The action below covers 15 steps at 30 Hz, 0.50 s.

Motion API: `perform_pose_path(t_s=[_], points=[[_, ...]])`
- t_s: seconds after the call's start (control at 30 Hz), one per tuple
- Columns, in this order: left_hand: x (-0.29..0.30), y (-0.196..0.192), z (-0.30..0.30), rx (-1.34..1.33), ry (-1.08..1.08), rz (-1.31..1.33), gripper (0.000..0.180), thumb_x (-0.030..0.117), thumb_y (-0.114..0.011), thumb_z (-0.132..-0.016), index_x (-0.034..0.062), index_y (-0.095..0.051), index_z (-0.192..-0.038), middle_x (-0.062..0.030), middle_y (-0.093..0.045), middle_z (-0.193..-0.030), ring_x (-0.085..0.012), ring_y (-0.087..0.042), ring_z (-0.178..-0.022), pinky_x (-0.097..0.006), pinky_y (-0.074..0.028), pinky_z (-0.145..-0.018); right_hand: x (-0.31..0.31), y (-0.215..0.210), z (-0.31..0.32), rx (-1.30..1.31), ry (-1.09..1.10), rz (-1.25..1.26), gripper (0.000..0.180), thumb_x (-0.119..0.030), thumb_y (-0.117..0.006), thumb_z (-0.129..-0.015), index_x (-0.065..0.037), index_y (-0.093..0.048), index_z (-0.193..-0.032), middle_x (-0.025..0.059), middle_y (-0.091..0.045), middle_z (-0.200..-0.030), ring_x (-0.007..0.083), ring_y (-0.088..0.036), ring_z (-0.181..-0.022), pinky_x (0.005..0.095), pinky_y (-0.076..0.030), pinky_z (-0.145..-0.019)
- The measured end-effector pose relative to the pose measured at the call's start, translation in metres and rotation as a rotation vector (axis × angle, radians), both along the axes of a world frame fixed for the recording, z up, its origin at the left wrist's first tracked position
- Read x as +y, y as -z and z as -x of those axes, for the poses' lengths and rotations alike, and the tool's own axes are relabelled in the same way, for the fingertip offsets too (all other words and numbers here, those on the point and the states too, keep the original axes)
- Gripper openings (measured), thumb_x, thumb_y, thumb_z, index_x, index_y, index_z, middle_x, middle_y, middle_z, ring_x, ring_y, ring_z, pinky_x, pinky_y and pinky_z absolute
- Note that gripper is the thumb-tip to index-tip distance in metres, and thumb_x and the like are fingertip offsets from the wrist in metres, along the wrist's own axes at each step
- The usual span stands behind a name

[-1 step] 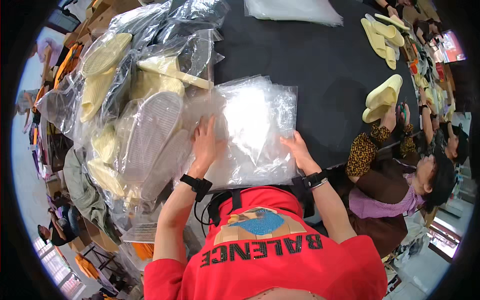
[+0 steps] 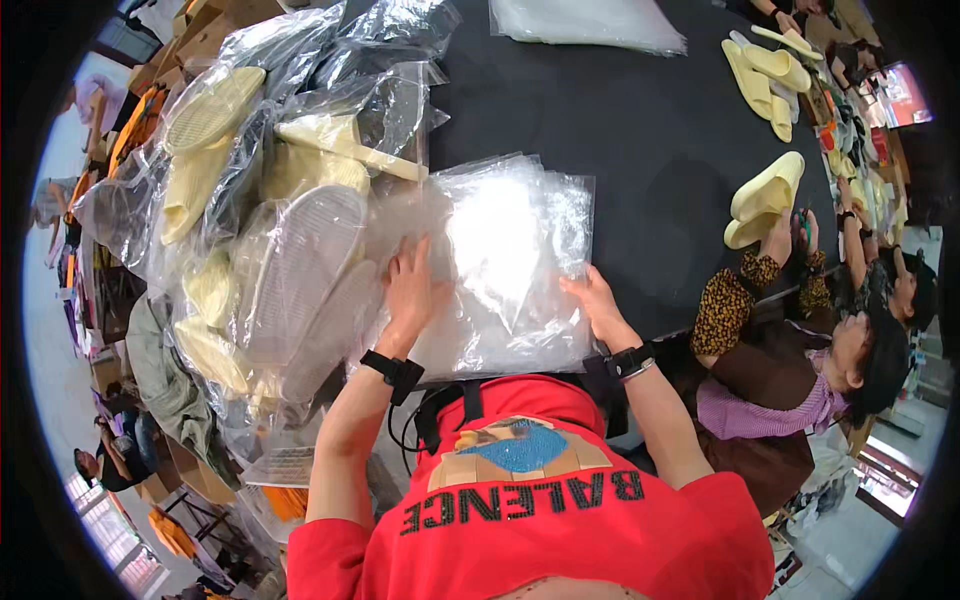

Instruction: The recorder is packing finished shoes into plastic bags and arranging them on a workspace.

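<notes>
A stack of clear plastic bags [image 2: 500,345] lies flat at the table's near edge, glare whitening its middle. My left hand [image 2: 408,290] rests at the stack's left side with its fingers stretched out. At the right edge of the bags is my right hand [image 2: 598,305], thumb and fingers apart and touching the side. Close by on the left, a pale slipper [image 2: 305,265] lies sole up under clear plastic. Farther back in that heap are yellow slippers [image 2: 200,180] in clear bags.
More clear bags [image 2: 590,22] lie at the far edge of the black table [image 2: 640,120]. On the right, a co-worker [image 2: 790,370] holds a pair of yellow slippers [image 2: 765,200]. Beyond them are loose yellow slippers [image 2: 765,80]. Grey-green cloth [image 2: 165,370] hangs at the left.
</notes>
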<state>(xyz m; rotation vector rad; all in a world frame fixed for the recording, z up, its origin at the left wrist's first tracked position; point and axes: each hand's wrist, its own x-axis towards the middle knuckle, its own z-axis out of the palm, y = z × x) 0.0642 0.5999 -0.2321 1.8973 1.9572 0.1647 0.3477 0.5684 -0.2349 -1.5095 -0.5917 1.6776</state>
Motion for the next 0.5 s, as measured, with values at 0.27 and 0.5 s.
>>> perform_pose_path(t_s=[0.27,0.5], points=[[-0.009,0.002,0.014,-0.009,0.062,-0.039,0.081,0.03,-0.068,-0.067,0.0163,-0.026,-0.134,-0.0117,-0.028,-0.137,-0.0372,-0.033,-0.118,-0.051,-0.028,-0.094,-0.003,0.003,0.014,0.209,-0.157,0.149,0.04,-0.014,-0.064,-0.078,0.001,-0.049,-0.112,0.0091,-0.058,-0.101,0.0164,-0.057,-0.087,0.0295,-0.047,-0.076],[-0.017,0.006,0.023,-0.044,0.09,-0.113,0.072,0.027,-0.065,-0.071,0.0134,-0.03,-0.133,-0.0115,-0.032,-0.136,-0.0338,-0.03,-0.122,-0.049,-0.027,-0.096,-0.005,0.032,0.033,-0.441,-0.366,-0.099,0.058,-0.037,-0.07,-0.066,0.003,-0.055,-0.105,0.0204,-0.051,-0.109,0.0294,-0.049,-0.103,0.0361,-0.04,-0.086]])
